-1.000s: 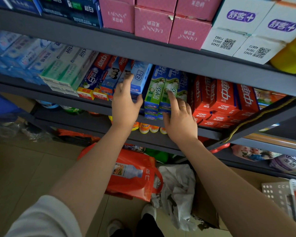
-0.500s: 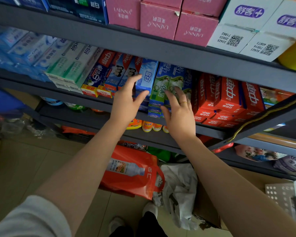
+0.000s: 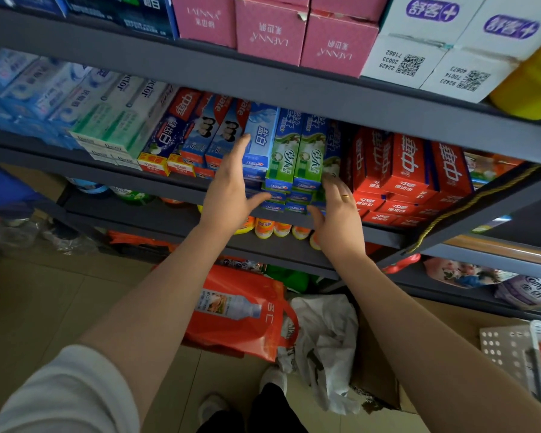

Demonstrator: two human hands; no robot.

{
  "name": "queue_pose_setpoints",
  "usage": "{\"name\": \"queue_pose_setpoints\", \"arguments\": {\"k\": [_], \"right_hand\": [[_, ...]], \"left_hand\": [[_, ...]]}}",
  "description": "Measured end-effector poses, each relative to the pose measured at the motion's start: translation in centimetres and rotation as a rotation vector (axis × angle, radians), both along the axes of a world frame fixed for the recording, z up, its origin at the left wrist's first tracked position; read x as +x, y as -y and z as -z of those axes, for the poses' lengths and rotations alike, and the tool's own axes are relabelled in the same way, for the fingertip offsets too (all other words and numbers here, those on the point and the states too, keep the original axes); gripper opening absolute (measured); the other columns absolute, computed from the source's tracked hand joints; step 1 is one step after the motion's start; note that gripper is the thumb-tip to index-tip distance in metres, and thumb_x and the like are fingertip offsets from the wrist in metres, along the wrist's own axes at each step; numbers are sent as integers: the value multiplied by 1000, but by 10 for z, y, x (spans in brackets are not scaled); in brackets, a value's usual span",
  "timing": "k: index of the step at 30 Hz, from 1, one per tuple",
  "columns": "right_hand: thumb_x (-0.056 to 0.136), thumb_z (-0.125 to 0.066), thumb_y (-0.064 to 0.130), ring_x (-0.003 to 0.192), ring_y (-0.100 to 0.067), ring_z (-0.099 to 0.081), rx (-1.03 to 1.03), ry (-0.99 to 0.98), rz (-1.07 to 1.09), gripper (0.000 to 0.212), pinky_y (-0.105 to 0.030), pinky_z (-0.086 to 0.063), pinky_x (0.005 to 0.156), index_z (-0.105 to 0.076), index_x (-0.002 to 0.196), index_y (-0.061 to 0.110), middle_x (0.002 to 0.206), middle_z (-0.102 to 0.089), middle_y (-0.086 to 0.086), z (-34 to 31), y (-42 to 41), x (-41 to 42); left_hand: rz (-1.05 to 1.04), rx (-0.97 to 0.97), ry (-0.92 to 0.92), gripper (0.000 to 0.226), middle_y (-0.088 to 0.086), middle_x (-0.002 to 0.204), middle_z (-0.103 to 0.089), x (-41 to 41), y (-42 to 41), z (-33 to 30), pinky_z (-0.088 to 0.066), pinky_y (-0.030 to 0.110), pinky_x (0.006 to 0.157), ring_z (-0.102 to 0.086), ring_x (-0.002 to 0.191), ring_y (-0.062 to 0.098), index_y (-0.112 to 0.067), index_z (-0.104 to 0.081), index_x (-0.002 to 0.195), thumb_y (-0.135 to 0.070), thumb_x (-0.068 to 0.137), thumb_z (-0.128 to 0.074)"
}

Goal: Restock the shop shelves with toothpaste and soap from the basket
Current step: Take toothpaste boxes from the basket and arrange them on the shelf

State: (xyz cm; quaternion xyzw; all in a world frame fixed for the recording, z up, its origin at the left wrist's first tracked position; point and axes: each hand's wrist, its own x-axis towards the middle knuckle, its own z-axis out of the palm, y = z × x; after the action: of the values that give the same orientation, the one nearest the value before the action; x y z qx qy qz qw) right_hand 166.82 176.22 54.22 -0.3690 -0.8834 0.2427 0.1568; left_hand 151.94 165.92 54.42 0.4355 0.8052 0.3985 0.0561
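Toothpaste boxes fill the middle shelf [image 3: 181, 189]. My left hand [image 3: 231, 189] is spread open with straight fingers against the left side of a light blue toothpaste box [image 3: 261, 139]. My right hand [image 3: 336, 214], with a ring on one finger, touches the right side of the stack of green toothpaste boxes [image 3: 295, 157] with loosely bent fingers. Neither hand holds a box. Red toothpaste boxes [image 3: 409, 173] stand to the right of my right hand. The white basket [image 3: 512, 348] shows at the lower right edge.
Pink boxes [image 3: 272, 29] and white boxes [image 3: 419, 42] sit on the top shelf. Orange bottles [image 3: 275, 228] line the shelf below. On the floor lie an orange bag [image 3: 241, 314], a white plastic bag [image 3: 325, 339] and a cardboard box [image 3: 378, 370].
Both hands slid slightly lower and apart along the blue and green toothpaste stack. My right hand shifted from the boxes' fronts to their right side. The camera drifted a little.
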Motion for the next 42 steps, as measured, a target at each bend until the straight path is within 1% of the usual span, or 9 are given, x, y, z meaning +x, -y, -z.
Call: {"name": "queue_pose_setpoints", "arguments": {"k": [6,8,11,14,17,22,26,37,42], "right_hand": [[91,-55,17,134,-29,-34,121,28,46,60,-45,-47,90,-27,144,15,136,-49,-11,-3,1,-3],[90,-57,18,126,-33,-43,211,33,26,64,-46,-51,81,-26,146,22,129,-54,-12,-5,3,-4],[82,-66,17,100,-37,-60,345,50,0,58,-46,-55,70,-45,136,15,110,-64,-17,-7,0,-9],[69,-78,20,80,-36,-67,472,166,-17,60,-43,-54,60,-56,123,6,90,-68,-19,-6,-2,-12],[65,-80,25,76,-37,-67,509,223,-28,59,-42,-53,54,-58,116,5,87,-68,-19,-9,-3,-15],[63,-82,29,69,-33,-67,495,189,-10,48,-36,-51,48,-62,101,6,79,-69,-14,-13,-7,-19],[61,-83,31,65,-29,-68,564,159,-36,45,-32,-51,48,-64,94,7,74,-69,-10,-9,-7,-22],[79,-68,19,83,-39,-64,359,24,-34,36,-42,-51,60,-60,112,9,99,-66,-19,-7,-14,-16],[83,-65,21,101,-40,-58,310,39,-19,44,-45,-51,71,-54,124,11,120,-58,-19,-9,-12,-15]], "left_hand": [[-50,52,47,98,15,146,-34,4,-1,6,-37,42,108,-35,135,28,-6,-13,144,-17,71,-77],[-184,144,100,94,21,139,-38,12,5,17,-39,40,105,-41,127,31,-1,-16,141,-17,71,-78],[-361,111,243,61,17,115,-52,31,15,35,-47,37,88,-51,95,18,0,-44,122,-22,75,-75],[-306,24,365,38,11,105,-64,40,15,52,-51,37,81,-63,91,21,-5,-58,114,-21,81,-69],[-291,65,304,31,7,108,-68,40,3,49,-53,38,80,-65,96,20,-10,-61,113,-23,85,-63],[-268,21,22,23,6,85,-71,34,-8,44,-52,39,63,-67,79,23,-9,-64,89,-31,84,-62],[-227,-26,-114,27,11,75,-67,29,-4,45,-52,43,61,-66,68,30,-4,-59,81,-29,78,-67],[-231,-6,26,27,13,90,-66,32,-3,39,-43,30,57,-65,72,26,-2,-60,94,-26,83,-66],[-307,109,102,55,19,108,-52,30,6,29,-45,34,79,-53,92,25,3,-47,114,-24,75,-74]]}}
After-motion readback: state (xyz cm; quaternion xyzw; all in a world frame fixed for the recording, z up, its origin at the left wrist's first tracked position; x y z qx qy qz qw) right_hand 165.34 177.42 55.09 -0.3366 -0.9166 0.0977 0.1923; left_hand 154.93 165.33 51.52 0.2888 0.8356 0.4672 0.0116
